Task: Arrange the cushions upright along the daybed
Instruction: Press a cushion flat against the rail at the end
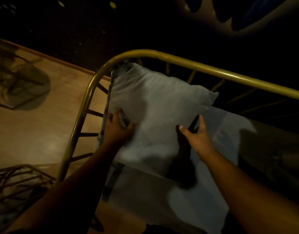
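A pale grey cushion leans into the corner of the daybed, its top corner tucked under the curved brass rail. My left hand presses on the cushion's lower left part with fingers spread. My right hand rests at the cushion's right edge, fingers apart, thumb pointing up. Neither hand closes around the fabric. A light sheet covers the mattress below the cushion. The scene is dim and partly blurred.
The brass frame's end rail with dark spindles runs down the left side. Beyond it lies a wooden floor, with a wire-frame object at the lower left and a dark shape at the upper left. A dark wall stands behind.
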The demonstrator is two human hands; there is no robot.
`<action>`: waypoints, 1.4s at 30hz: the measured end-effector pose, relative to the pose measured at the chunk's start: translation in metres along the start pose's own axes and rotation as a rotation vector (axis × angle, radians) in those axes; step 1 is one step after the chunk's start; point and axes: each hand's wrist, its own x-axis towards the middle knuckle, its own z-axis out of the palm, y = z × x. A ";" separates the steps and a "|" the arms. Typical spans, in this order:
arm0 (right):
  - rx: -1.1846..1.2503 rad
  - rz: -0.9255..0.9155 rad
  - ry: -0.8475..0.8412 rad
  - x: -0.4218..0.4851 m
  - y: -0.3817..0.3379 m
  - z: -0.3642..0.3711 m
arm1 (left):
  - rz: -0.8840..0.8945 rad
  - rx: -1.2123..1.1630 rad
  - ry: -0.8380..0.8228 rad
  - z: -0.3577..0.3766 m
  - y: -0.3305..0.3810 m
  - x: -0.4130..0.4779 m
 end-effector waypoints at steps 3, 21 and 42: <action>0.065 0.053 0.037 0.027 0.008 0.007 | -0.016 -0.103 0.108 0.002 -0.007 0.023; 0.169 0.170 -0.043 -0.005 0.029 -0.011 | -0.198 -0.231 0.056 -0.008 -0.028 0.003; -0.090 0.352 -0.223 -0.138 0.094 0.020 | -0.227 0.159 -0.200 0.014 -0.092 -0.145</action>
